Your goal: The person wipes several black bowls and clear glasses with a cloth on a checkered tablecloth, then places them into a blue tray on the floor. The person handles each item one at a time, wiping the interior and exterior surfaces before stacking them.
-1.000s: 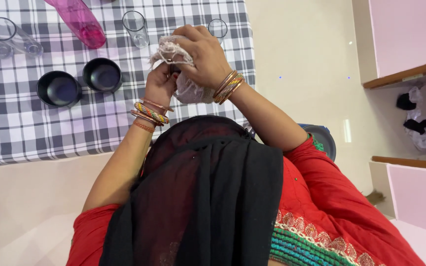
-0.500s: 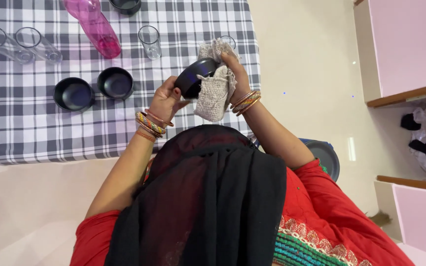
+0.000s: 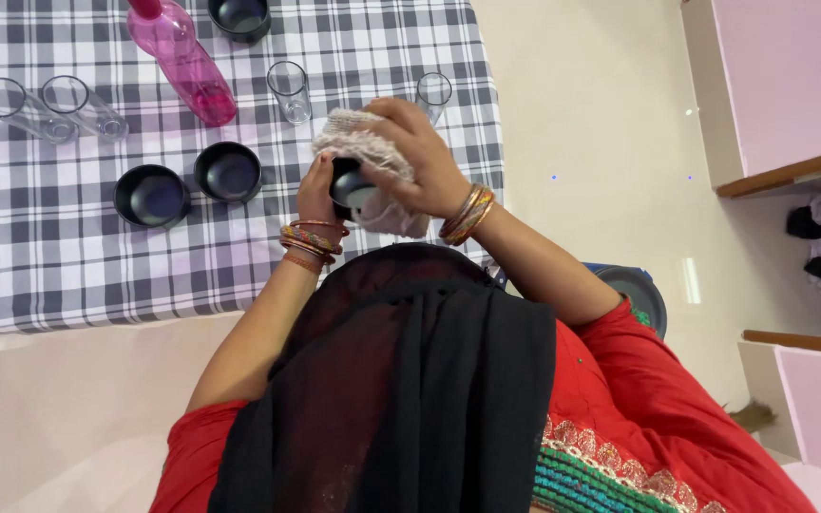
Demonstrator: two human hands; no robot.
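My left hand [image 3: 316,193] grips a small black bowl [image 3: 349,184] held up over the checked tablecloth [image 3: 68,256]. My right hand [image 3: 420,157] presses a pale knitted cloth [image 3: 365,144] over and around the bowl, covering most of it. Both wrists carry several bangles. Two more black bowls [image 3: 152,196] [image 3: 228,172] stand on the table to the left of my hands. My black scarf and red sleeves fill the lower part of the view.
A pink bottle [image 3: 182,63] lies on the table with a further black bowl [image 3: 239,17] behind it. Clear glasses [image 3: 290,91] [image 3: 432,94] stand near it; two more [image 3: 11,107] [image 3: 83,106] lie at left. Pink cabinets [image 3: 791,76] and a dark blue-rimmed basin [image 3: 634,290] are at right.
My right hand has swung the cloth from the bowl's right side over its top, hiding most of it. The bowl has turned and dropped slightly in my left hand.
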